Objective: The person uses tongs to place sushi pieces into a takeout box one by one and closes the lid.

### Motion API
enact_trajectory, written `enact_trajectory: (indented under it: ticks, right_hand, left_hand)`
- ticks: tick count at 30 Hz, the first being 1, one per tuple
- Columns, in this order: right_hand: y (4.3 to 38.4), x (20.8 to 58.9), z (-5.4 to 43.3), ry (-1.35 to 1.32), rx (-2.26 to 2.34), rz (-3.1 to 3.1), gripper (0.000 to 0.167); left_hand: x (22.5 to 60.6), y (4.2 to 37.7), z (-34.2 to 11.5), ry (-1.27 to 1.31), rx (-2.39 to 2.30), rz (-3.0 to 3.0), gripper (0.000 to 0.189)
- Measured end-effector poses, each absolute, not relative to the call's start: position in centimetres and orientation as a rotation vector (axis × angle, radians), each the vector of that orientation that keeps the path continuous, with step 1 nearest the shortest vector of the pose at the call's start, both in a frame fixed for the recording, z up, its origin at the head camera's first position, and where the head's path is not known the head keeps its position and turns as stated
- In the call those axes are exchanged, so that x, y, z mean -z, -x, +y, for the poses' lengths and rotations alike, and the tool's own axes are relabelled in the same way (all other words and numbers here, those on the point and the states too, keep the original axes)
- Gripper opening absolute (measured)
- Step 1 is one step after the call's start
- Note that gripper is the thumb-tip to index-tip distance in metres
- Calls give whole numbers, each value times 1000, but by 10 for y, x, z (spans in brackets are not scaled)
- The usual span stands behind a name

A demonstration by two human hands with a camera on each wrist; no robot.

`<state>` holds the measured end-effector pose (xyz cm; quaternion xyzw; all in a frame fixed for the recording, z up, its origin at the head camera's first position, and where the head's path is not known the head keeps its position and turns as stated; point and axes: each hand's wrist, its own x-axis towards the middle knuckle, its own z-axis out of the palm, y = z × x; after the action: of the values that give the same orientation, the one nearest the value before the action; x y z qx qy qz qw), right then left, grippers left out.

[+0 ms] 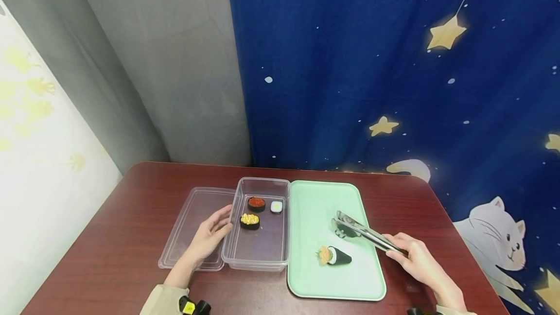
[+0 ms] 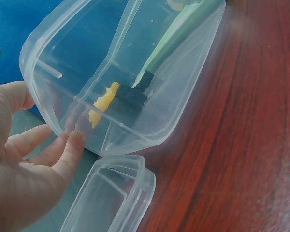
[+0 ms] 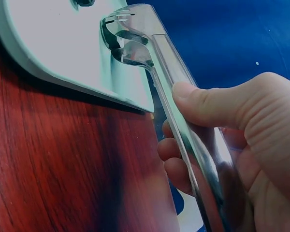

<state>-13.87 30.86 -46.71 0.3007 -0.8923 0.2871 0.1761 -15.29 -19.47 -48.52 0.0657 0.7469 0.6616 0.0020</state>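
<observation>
My right hand (image 1: 413, 256) grips metal tongs (image 3: 171, 82), thumb on one arm and fingers curled round the other. The tong tips are around a dark piece (image 3: 111, 36) over the pale green tray (image 1: 323, 286); its kind is mostly hidden by the metal. Nearer me on that tray lies a hand-roll sushi (image 1: 339, 255), a black cone with an orange-topped filling. With relaxed fingers, my left hand (image 1: 207, 237) touches the left wall of a clear plastic container (image 1: 255, 265). Inside are a red-topped sushi (image 1: 256, 203), a yellow-topped sushi (image 1: 250, 221) and a small white roll (image 1: 276, 207).
A clear lid (image 1: 188, 232) lies flat on the dark red wooden table (image 1: 131, 237), left of the container and partly under my left hand. The tray stands right beside the container. Behind the table hang grey and blue star-patterned curtains (image 1: 315, 62).
</observation>
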Motion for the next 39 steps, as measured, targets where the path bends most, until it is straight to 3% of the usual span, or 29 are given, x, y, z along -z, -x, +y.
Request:
enact_trajectory:
  ticks: [39]
  right_hand:
    - [169, 418, 259, -1035, -972, -2397, 47]
  left_hand:
    - [486, 153, -196, -210, -2093, 2323, 50]
